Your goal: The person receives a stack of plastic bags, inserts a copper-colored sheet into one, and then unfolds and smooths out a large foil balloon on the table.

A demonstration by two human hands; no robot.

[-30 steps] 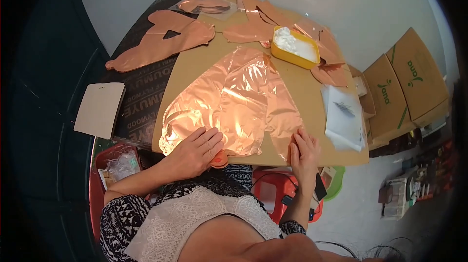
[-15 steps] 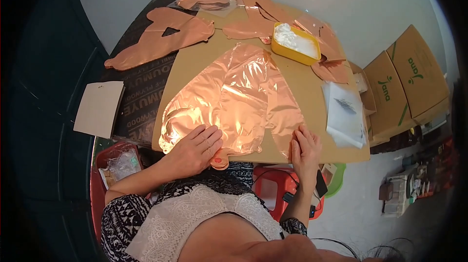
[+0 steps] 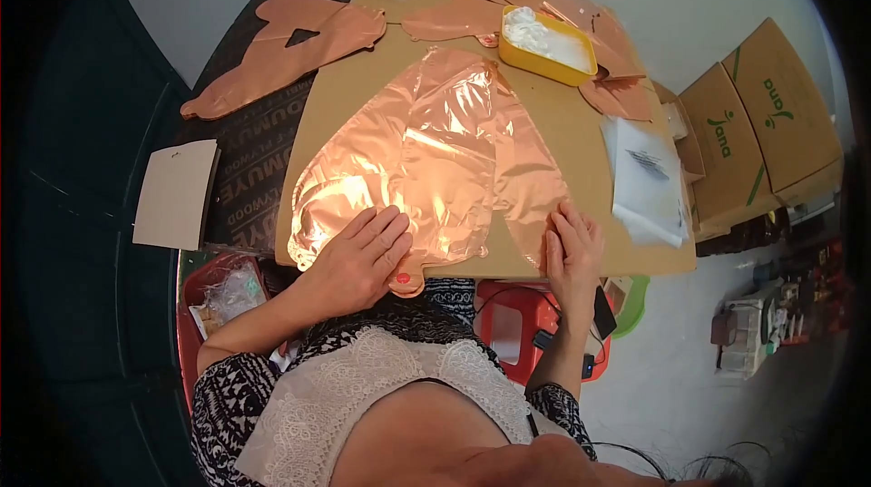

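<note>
I have both hands flat and unclenched: left hand (image 3: 356,258) and right hand (image 3: 572,247) pressing the deflated foil balloon (image 3: 426,160) onto the bench (image 3: 581,138). I judge this smoothing; folding next needs firm edge grip.

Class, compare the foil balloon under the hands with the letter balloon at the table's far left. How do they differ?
The foil balloon is larger, crinkled and glaring; the letter balloon is smaller, smoother and has a triangular hole. The left hand and right hand press the first; the second lies untouched. Both are flat rose-gold foil.
</note>
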